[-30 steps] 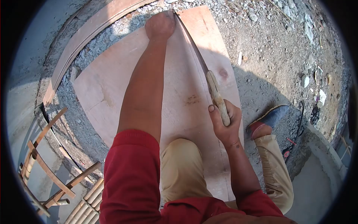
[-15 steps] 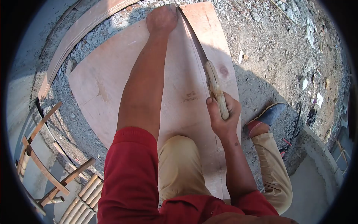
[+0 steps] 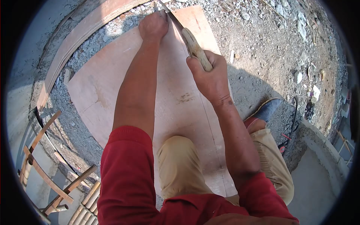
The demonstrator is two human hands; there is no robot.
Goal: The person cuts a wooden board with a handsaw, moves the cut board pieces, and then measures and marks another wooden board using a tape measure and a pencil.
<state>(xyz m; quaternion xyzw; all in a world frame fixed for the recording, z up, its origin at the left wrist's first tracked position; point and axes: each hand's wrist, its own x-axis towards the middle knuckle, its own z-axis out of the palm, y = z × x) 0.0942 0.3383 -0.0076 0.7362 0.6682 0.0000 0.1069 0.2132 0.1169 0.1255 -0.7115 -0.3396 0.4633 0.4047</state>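
My right hand (image 3: 212, 78) is closed around the pale wooden handle of a handsaw (image 3: 194, 44). The saw's narrow blade slants up and left, crossing the far edge of a plywood sheet (image 3: 176, 80) beside a long line marked on it. At that far edge, just left of the blade, my left hand (image 3: 153, 27) is closed on the sheet, its fingertips partly hidden. My bent knee (image 3: 178, 163) presses on the near part of the plywood.
Curved plywood strips (image 3: 71, 43) lean along the wall at the left. Gravel and rubble (image 3: 258, 41) surround the sheet. Wooden pieces (image 3: 47, 176) and bamboo poles (image 3: 88, 204) lie at the lower left. My shoed foot (image 3: 264, 110) stands on the right.
My right hand has pushed the saw forward, up and left, so more blade passes beyond the far edge. The left hand keeps its place on the sheet; the view has shifted slightly.
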